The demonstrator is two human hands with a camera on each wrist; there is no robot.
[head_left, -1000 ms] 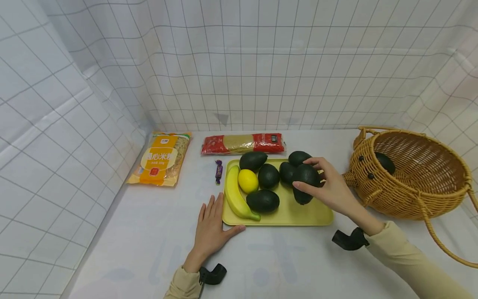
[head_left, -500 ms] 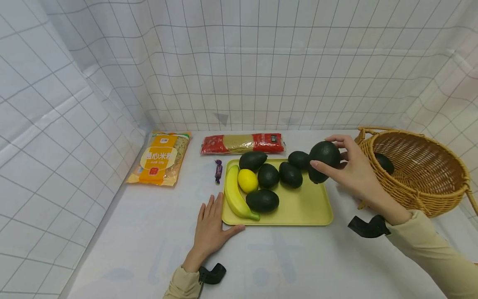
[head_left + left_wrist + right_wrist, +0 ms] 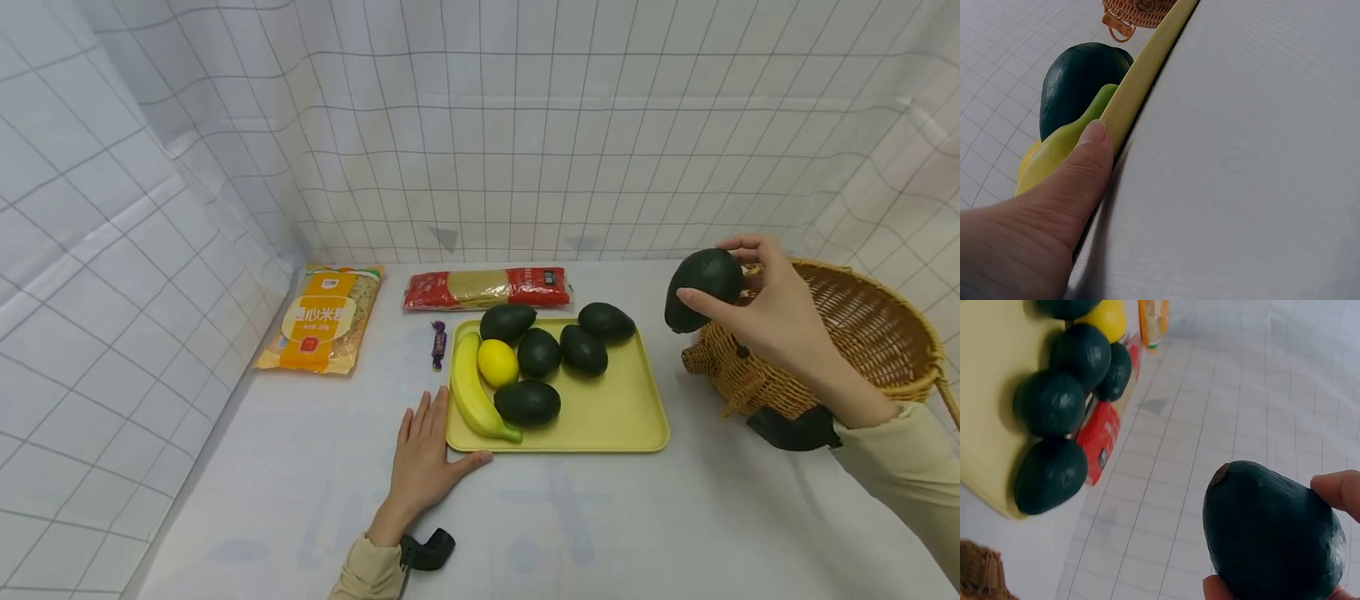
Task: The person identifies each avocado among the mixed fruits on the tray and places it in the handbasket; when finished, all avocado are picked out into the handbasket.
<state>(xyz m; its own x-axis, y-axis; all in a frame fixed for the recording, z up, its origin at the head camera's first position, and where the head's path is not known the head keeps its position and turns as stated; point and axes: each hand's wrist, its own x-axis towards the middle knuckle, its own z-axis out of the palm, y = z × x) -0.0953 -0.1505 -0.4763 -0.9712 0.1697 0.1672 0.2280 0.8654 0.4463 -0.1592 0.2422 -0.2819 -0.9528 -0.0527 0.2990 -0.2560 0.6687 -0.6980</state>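
Right fingers (image 3: 742, 242), gripping an avocado (image 3: 702, 287), partly hide the basket (image 3: 862, 329); straight left fingers (image 3: 431, 418) touch the tray (image 3: 615, 417).

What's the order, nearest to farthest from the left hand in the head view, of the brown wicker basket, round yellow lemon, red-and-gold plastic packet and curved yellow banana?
1. Banana: just right of the left hand
2. Lemon: right of the banana
3. Packet: behind the yellow rectangular tray
4. Basket: far right

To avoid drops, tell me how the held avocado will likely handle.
The held avocado seems firm: no dent shows where the right hand grips it. Its shiny skin may be slippery; its rounded shape would likely roll if pushed.
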